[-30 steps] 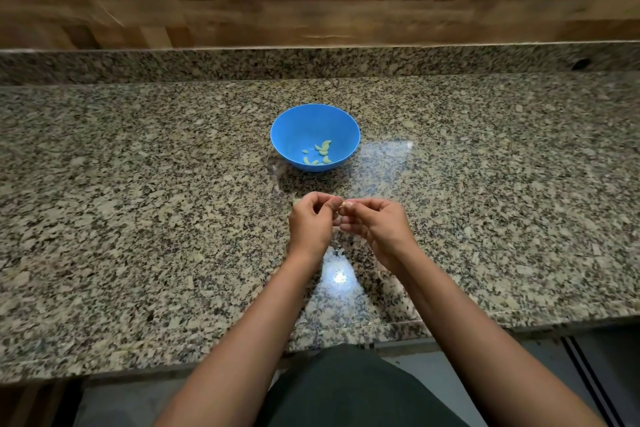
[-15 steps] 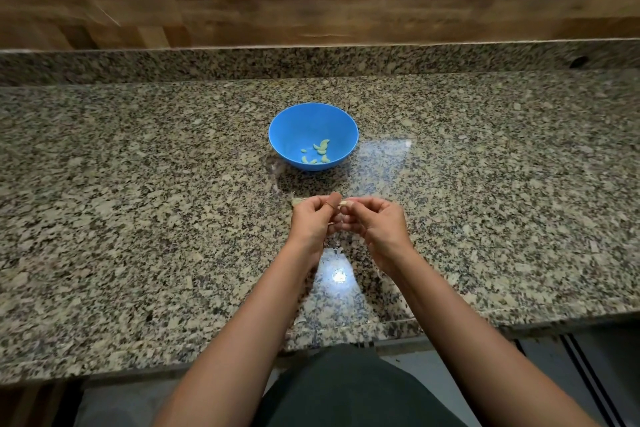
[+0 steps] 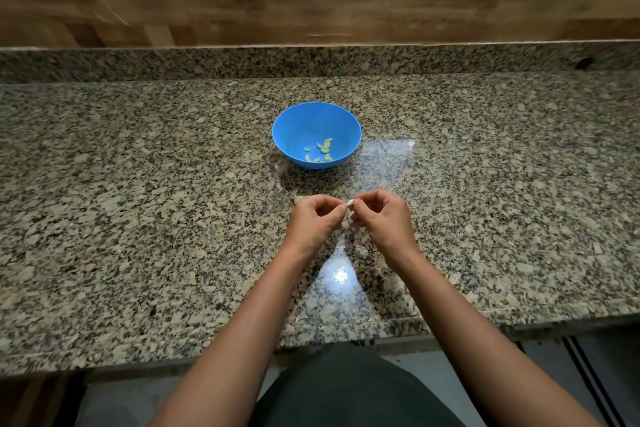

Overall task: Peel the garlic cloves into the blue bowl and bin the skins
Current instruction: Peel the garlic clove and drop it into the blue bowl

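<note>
From my head camera, both my hands meet over the speckled granite counter (image 3: 138, 204), close to its near edge. My left hand (image 3: 313, 220) and right hand (image 3: 382, 218) are curled, fingertips pinching the same small pale garlic clove (image 3: 350, 203) between them, held above the stone. The round blue plastic bowl (image 3: 304, 126) stands just beyond my knuckles, apart from them, with several peeled pale-green cloves (image 3: 323, 149) in its bottom. A whitish scrap of papery skin (image 3: 341, 249) lies on the counter below my wrists. Behind the counter runs a brown wood-plank wall (image 3: 311, 3).
</note>
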`<control>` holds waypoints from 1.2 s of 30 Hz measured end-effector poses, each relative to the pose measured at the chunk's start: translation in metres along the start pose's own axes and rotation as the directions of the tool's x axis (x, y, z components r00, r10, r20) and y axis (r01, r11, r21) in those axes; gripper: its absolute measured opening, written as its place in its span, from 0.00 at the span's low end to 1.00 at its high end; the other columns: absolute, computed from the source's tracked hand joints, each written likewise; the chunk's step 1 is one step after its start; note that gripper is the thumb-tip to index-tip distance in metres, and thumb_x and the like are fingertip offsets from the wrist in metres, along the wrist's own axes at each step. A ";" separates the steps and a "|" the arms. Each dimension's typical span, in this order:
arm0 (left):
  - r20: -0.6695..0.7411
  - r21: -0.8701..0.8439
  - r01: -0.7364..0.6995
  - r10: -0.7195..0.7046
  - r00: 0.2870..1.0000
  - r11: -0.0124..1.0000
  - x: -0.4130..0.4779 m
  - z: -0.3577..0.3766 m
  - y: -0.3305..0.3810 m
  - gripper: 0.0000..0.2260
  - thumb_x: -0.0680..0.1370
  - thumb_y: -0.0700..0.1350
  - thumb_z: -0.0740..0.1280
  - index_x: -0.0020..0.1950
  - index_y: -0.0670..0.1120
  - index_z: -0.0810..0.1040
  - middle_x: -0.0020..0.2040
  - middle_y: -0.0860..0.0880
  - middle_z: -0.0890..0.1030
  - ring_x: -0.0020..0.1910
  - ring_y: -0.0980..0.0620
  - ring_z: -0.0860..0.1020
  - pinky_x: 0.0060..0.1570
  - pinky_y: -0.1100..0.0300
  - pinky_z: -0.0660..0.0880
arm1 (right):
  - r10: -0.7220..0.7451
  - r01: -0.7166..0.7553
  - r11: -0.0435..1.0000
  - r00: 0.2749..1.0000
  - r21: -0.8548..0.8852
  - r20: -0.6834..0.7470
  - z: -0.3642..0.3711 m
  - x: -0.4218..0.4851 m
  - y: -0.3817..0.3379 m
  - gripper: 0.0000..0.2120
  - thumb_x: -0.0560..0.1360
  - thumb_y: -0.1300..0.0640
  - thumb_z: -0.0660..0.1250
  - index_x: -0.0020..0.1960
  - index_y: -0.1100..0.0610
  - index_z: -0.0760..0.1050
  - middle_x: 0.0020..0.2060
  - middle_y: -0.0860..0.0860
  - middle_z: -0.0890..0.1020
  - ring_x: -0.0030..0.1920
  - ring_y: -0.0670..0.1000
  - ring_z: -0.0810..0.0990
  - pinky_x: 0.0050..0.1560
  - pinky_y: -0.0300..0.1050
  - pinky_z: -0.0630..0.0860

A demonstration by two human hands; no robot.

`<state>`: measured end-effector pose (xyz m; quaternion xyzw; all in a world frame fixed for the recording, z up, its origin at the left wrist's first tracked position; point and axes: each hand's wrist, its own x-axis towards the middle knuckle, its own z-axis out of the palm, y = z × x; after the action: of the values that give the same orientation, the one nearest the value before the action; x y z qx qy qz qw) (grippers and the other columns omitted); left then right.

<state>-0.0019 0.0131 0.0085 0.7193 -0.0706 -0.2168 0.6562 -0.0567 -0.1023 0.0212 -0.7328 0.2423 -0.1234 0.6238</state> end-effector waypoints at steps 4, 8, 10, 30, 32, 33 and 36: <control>-0.028 0.075 -0.023 0.025 0.999 0.997 0.000 0.000 0.000 0.03 0.74 0.41 0.70 0.44 0.41 0.81 0.40 0.45 0.81 0.40 0.51 0.78 0.49 0.50 0.79 | 0.038 -0.041 0.990 0.999 0.136 0.024 0.000 -0.001 0.000 0.01 0.75 0.65 0.66 0.45 0.61 0.76 0.39 0.58 0.81 0.37 0.51 0.80 0.40 0.43 0.81; -0.071 0.116 -0.045 0.054 0.996 0.992 -0.002 0.003 0.000 0.05 0.74 0.44 0.71 0.44 0.42 0.80 0.41 0.44 0.82 0.40 0.50 0.79 0.48 0.49 0.80 | 0.025 -0.036 0.981 0.998 0.189 0.057 0.002 -0.004 0.003 0.03 0.73 0.65 0.69 0.45 0.59 0.78 0.38 0.55 0.82 0.37 0.49 0.81 0.40 0.40 0.80; -0.091 0.136 -0.050 0.063 0.994 0.989 -0.003 0.006 -0.001 0.05 0.73 0.44 0.71 0.43 0.42 0.80 0.41 0.44 0.82 0.40 0.49 0.80 0.47 0.49 0.80 | 0.017 -0.027 0.976 0.999 0.215 0.050 0.002 -0.005 0.006 0.05 0.73 0.66 0.69 0.43 0.58 0.79 0.38 0.54 0.82 0.37 0.49 0.81 0.40 0.40 0.80; -0.097 0.228 0.017 0.005 0.995 0.973 0.004 -0.001 -0.005 0.03 0.74 0.39 0.71 0.43 0.46 0.80 0.42 0.45 0.83 0.40 0.48 0.81 0.46 0.51 0.80 | 0.141 -0.164 0.959 0.984 0.231 0.111 -0.006 0.007 0.015 0.06 0.72 0.68 0.69 0.47 0.65 0.74 0.37 0.58 0.80 0.35 0.51 0.79 0.37 0.41 0.81; -0.078 0.228 -0.002 0.020 0.997 0.974 0.005 -0.001 -0.006 0.07 0.74 0.37 0.68 0.42 0.49 0.80 0.42 0.46 0.83 0.41 0.48 0.80 0.49 0.51 0.80 | 0.132 -0.159 0.956 0.984 0.245 0.122 -0.006 0.007 0.016 0.05 0.72 0.68 0.69 0.47 0.65 0.75 0.38 0.58 0.80 0.35 0.51 0.79 0.38 0.41 0.81; -0.060 0.218 -0.012 0.026 0.998 0.976 0.005 -0.001 -0.005 0.08 0.74 0.38 0.67 0.42 0.51 0.80 0.42 0.46 0.83 0.41 0.49 0.80 0.49 0.50 0.80 | 0.127 -0.157 0.955 0.983 0.251 0.131 -0.006 0.007 0.015 0.05 0.72 0.68 0.69 0.46 0.65 0.76 0.37 0.58 0.80 0.35 0.51 0.79 0.38 0.41 0.80; -0.023 0.197 -0.026 0.031 0.999 0.980 0.005 0.000 -0.002 0.06 0.74 0.41 0.69 0.42 0.52 0.82 0.41 0.48 0.84 0.41 0.50 0.81 0.50 0.49 0.80 | 0.105 -0.142 0.955 0.983 0.260 0.151 -0.006 0.006 0.015 0.03 0.72 0.68 0.68 0.46 0.64 0.77 0.37 0.57 0.81 0.35 0.50 0.78 0.37 0.39 0.80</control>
<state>0.0019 0.0112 0.0052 0.7823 -0.0935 -0.1898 0.5858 -0.0575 -0.1116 0.0074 -0.6310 0.2256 -0.0658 0.7393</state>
